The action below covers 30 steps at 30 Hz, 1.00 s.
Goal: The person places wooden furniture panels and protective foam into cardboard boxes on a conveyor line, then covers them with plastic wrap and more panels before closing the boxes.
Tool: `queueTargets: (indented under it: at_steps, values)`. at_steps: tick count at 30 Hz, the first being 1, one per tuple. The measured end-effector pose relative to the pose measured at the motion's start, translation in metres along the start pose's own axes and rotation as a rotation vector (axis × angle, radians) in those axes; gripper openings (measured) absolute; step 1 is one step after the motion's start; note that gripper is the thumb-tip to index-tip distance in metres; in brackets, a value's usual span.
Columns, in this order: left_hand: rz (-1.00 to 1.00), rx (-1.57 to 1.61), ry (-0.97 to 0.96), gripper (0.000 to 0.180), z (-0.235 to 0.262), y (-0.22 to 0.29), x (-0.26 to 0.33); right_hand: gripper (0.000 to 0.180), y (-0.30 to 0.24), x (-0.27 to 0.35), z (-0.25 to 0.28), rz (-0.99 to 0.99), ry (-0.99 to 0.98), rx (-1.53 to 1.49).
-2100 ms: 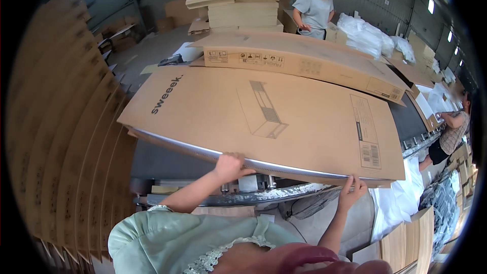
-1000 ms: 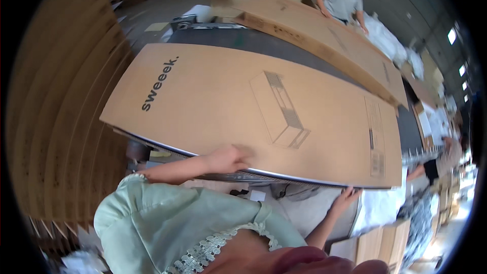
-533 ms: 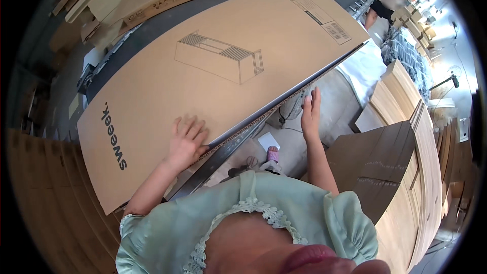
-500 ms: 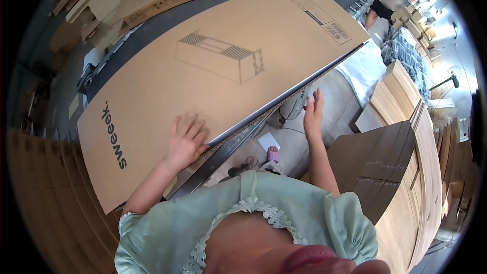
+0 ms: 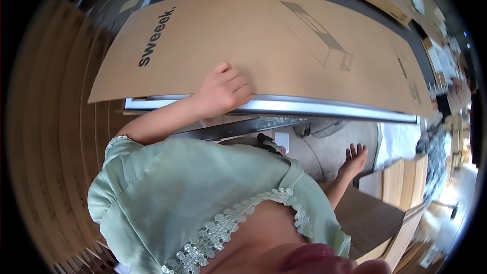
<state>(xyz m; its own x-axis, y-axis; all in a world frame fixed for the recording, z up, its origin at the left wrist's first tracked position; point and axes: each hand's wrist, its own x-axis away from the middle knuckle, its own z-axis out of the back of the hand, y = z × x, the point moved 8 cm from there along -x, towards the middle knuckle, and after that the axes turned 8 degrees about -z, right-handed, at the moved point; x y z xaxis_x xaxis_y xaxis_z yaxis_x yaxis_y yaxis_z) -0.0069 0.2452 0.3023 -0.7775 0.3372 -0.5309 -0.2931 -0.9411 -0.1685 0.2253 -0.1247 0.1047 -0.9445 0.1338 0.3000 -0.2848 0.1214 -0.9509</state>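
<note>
A large brown cardboard panel [image 5: 213,30], printed with dark lettering and a line drawing of a long frame, lies in front of me. Along its near edge shows a silvery strip [image 5: 299,106]. My left hand [image 5: 225,90] is closed at that near edge, its fingers curled against the cardboard; the fingertips are partly hidden. Off to the right, below the panel's edge, my right hand [image 5: 355,160] is held in the air with its fingers spread, holding nothing.
Under the panel runs a dark metal beam [image 5: 238,128]. Stacked cardboard [image 5: 50,122] fills the left side. Wooden boards [image 5: 406,180] and a brown carton [image 5: 368,218] stand at the right. Another person [image 5: 459,96] is at the far right.
My view has turned to the right-hand side less and the panel now lies more crosswise. My left hand has gone from spread fingers to curled at the edge. More of the silvery strip shows.
</note>
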Motion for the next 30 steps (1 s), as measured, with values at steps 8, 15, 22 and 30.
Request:
queueTargets:
  at_steps: [8,15,22,30]
  values:
    - [0.075,-0.232,0.35,0.023,0.031,0.001,-0.017,0.053,-0.005,-0.06,-0.014,0.05,-0.002,-0.051]
    - [-0.018,-0.6,0.576,0.022,0.048,-0.045,-0.054,0.059,-0.041,-0.055,-0.07,0.498,0.072,0.277]
    - [-0.035,-0.953,0.871,0.033,0.022,-0.215,-0.152,0.05,-0.021,-0.083,-0.079,0.646,0.202,0.693]
    - [0.692,-0.381,-0.161,0.064,-0.256,-0.464,-0.13,0.046,-0.023,-0.092,-0.089,0.455,0.153,0.619]
